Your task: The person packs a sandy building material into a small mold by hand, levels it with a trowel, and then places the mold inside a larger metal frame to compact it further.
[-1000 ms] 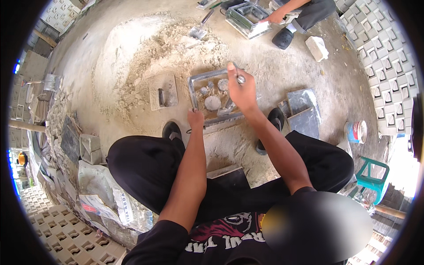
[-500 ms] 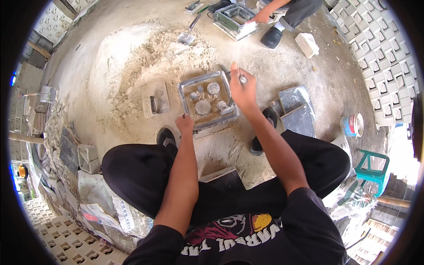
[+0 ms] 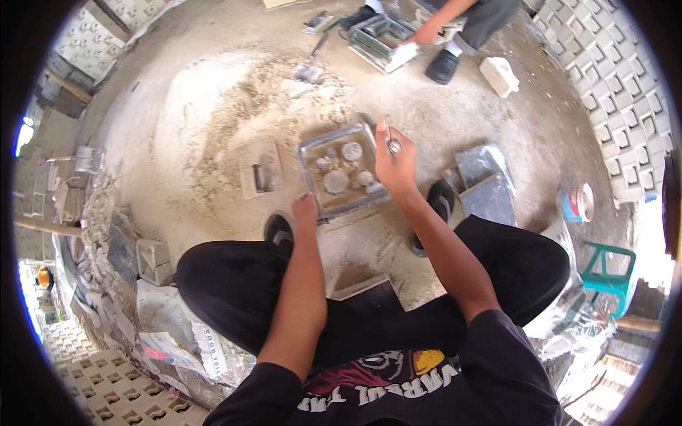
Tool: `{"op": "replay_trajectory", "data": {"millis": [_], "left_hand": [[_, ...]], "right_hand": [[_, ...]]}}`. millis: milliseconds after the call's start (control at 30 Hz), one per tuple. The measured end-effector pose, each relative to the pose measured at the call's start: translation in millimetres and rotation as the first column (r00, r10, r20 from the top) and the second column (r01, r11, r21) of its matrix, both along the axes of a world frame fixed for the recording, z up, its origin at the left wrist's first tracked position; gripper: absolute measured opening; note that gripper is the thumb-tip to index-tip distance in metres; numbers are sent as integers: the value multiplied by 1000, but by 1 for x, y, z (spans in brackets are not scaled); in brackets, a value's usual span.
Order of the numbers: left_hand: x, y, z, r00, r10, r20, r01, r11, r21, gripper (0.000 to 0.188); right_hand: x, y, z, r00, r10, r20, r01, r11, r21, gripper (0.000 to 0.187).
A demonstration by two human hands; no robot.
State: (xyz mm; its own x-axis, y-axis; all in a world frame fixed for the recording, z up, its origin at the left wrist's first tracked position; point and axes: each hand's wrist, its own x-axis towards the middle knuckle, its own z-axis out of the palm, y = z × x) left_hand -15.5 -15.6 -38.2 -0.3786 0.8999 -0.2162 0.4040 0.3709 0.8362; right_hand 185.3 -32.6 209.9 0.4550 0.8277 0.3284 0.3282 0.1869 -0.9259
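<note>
Sits on the sandy ground [image 3: 455,121] just ahead of the feet: a square metal mould [image 3: 310,157], shallow, its floor set with several round grey cores. Looks only part filled (a thin grey film on the floor, the round cores standing bare, no mix up to the rim). Rests at the mould's near left corner: the left hand [image 3: 305,211], fingers bent onto the rim. Cannot tell whether clamped there or merely pressing. Hovers over the mould's right edge: the right hand [image 3: 394,162], closed around a small metal tool [image 3: 392,146] with its rounded end pointing up between the fingers. Nothing visible on the tool's end.

Judged from this: mould placed and steadied, cores in position, tool in hand. Left to do, by the look of it: the bulk of the filling and the levelling. Lies well within reach to the left and beyond: a spread heap of pale mix [image 3: 234,121]. Beside the mould on the left, a small flat plate [image 3: 261,176]; to the right, a second grey mould [image 3: 486,181], untouched. At the top edge, another person's hand [image 3: 428,34] on a separate mould [image 3: 380,42].
</note>
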Motion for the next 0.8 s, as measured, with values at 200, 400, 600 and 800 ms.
{"op": "replay_trajectory", "data": {"millis": [200,400,600,800], "left_hand": [[-32,10,-12,974,-105,199,125,988,-88,26],[-14,-1,8,967,16,253,25,987,-161,27],[-22,1,7,981,12,194,29,978,-205,26],[-15,1,33,987,-25,160,57,977,-204,28]], "right_hand": [[-30,-1,13,954,298,-23,-299,953,-47,44],[-53,9,-7,962,271,26,-266,958,-108,42],[-50,15,-16,790,587,-179,-612,773,-166,48],[-41,17,-4,874,435,-216,-479,846,-236,48]]}}
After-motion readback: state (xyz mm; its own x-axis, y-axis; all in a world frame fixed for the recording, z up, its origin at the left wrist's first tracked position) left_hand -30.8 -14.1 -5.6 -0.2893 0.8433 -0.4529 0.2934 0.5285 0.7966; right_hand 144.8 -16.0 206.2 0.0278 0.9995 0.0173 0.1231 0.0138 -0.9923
